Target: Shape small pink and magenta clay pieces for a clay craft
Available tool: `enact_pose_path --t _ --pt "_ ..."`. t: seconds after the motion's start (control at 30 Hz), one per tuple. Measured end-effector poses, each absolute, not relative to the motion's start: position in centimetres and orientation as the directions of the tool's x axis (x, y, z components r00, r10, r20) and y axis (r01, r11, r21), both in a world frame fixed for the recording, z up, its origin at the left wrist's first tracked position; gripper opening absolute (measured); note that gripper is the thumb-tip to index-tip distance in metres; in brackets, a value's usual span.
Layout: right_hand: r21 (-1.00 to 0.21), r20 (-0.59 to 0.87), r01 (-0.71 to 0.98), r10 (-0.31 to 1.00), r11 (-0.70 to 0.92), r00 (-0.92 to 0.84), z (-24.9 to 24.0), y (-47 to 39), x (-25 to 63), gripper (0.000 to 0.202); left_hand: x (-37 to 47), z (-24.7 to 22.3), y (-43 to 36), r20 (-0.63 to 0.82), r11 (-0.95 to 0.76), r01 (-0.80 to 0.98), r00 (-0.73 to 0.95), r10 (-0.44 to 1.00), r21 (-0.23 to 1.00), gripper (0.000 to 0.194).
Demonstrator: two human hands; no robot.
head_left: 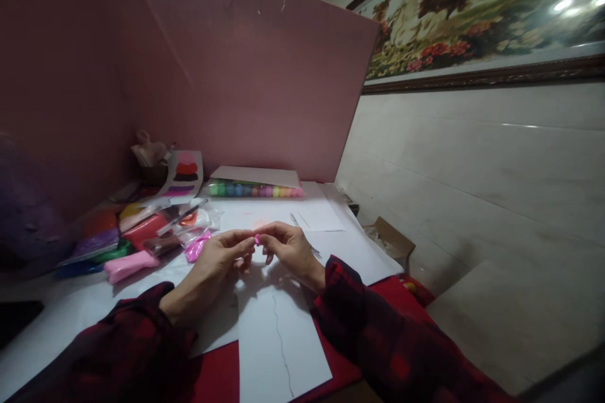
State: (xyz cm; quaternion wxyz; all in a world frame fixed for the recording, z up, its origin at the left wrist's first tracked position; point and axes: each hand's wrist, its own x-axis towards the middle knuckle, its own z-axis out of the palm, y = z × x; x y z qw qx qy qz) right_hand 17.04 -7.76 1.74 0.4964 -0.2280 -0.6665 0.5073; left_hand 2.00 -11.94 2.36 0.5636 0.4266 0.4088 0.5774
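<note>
Between the fingertips of both hands is a small bright pink piece of modelling clay (258, 240). My left hand (224, 258) pinches it from the left, thumb and forefinger closed. My right hand (288, 252) grips the same piece from the right, its other fingers curled. Below them lies a white sheet of paper (265, 340) with a wavy pencil line running down it. A larger lump of pink clay (197, 247) rests just left of my left hand, partly in clear wrapping.
Several coloured clay packets (146, 230) lie heaped at the left. A clear pack of coloured markers or tubs (255, 190) stands at the back, before a pink panel (265, 88). A colour-swatch sheet (184, 173) leans nearby. An open cardboard box (392, 239) sits beyond the right edge.
</note>
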Motion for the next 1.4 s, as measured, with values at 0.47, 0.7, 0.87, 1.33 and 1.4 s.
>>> enact_pose_path --t 0.47,0.7,0.87,1.33,1.4 --pt "-0.885 0.449 -0.093 0.782 0.457 -0.432 1.4 -7.9 17.2 0.006 1.9 2.2 -11.8 -0.045 0.069 -0.291 0.088 0.995 0.954 0.032" --pt "-0.885 0.424 -0.034 0.776 0.464 -0.467 1.2 -7.7 17.3 0.01 1.8 2.1 -11.9 -0.023 0.037 -0.3 0.052 0.998 0.953 0.03" --pt "-0.872 0.449 -0.037 0.766 0.489 -0.46 1.2 -7.7 17.4 0.014 2.1 2.8 -12.1 -0.033 0.042 -0.328 0.034 0.999 0.944 0.031" --pt "-0.93 0.362 -0.182 0.887 0.32 -0.287 1.6 -6.7 17.2 0.017 1.8 2.6 -12.0 0.0 -0.008 -0.305 -0.028 1.0 0.952 0.026" --pt "-0.927 0.37 -0.182 0.876 0.327 -0.311 1.6 -7.0 17.1 0.015 1.9 2.7 -12.0 0.02 -0.025 -0.312 -0.02 1.0 0.95 0.028"
